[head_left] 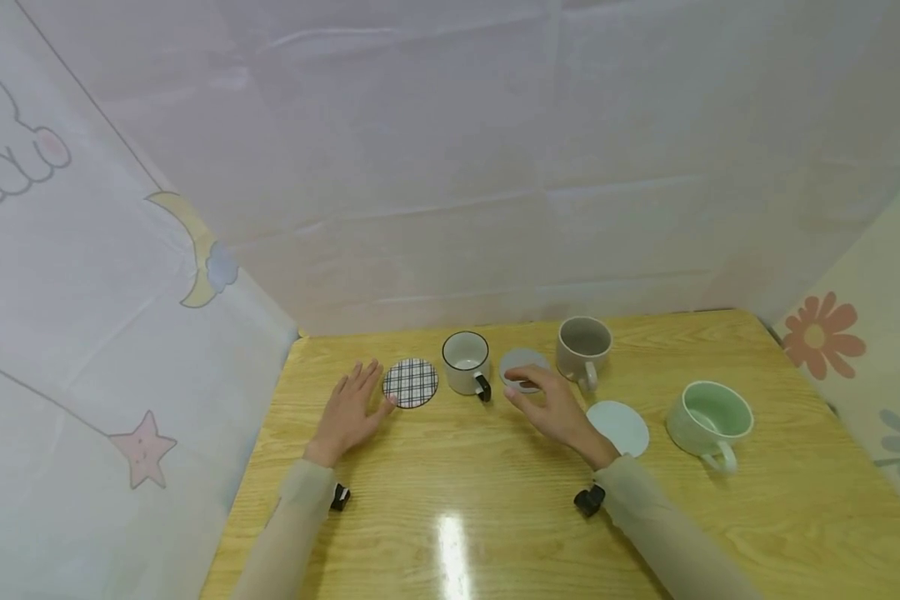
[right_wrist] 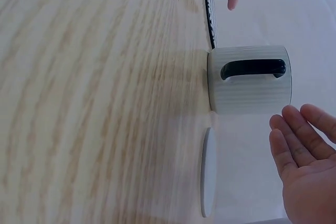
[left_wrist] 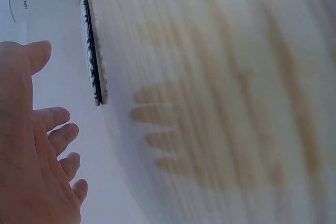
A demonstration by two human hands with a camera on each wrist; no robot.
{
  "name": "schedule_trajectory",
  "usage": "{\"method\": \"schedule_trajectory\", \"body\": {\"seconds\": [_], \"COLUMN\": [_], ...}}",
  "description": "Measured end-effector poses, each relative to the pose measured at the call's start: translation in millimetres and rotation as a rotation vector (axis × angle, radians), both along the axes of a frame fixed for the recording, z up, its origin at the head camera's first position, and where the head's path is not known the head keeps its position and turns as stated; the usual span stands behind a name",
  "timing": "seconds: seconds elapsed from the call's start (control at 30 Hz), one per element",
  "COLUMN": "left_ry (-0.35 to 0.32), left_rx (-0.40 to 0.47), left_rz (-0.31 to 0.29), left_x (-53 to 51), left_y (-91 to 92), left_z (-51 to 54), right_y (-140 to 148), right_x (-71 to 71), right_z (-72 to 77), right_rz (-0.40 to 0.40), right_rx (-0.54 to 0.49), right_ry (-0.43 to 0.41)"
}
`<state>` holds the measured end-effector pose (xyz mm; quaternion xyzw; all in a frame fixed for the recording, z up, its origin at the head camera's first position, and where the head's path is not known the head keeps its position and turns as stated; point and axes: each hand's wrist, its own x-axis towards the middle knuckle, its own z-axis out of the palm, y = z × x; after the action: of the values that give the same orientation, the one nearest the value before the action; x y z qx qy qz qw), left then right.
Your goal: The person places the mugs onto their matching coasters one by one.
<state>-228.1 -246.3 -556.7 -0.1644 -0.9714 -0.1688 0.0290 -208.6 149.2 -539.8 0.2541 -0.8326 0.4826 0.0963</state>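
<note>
My left hand (head_left: 351,412) hovers just left of a round plaid coaster (head_left: 410,383), its fingers spread and holding nothing. The left wrist view shows that hand (left_wrist: 31,140) above the wood, apart from the coaster's edge (left_wrist: 92,53). A white mug (head_left: 462,367) with a black rim and black handle stands right of the plaid coaster. My right hand (head_left: 555,412), fingers loosely bent, is over the near side of a grey round coaster (head_left: 512,360), partly hiding it. In the right wrist view its fingertips (right_wrist: 290,114) are near the white mug's rim, with nothing in the grasp.
A grey-brown mug (head_left: 581,358) stands behind the right hand. Beside the right wrist lies a pale round coaster (head_left: 621,425), and a green mug (head_left: 693,429) stands farther right. All rest on a wooden table (head_left: 435,483), with a cloth wall (head_left: 435,208) along its back edge.
</note>
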Motion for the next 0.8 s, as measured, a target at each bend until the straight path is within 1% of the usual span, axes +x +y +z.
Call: {"method": "schedule_trajectory", "body": {"seconds": [0.33, 0.57, 0.8], "left_ry": [-0.018, -0.081, -0.124], "left_rx": [-0.028, -0.081, -0.119], "left_rz": [-0.017, -0.028, -0.027], "left_x": [-2.2, -4.6, -7.4], "left_y": [3.2, 5.5, 7.3], "left_z": [-2.9, -1.2, 1.7], "right_y": [-5.3, -11.1, -17.2], "right_x": [2.0, 4.2, 5.4], "right_z": [-0.9, 3.2, 7.0], "right_rz": [0.017, 0.009, -0.016], "right_rx": [-0.044, -0.054, -0.046], "right_ry": [-0.017, -0.047, -0.095]}}
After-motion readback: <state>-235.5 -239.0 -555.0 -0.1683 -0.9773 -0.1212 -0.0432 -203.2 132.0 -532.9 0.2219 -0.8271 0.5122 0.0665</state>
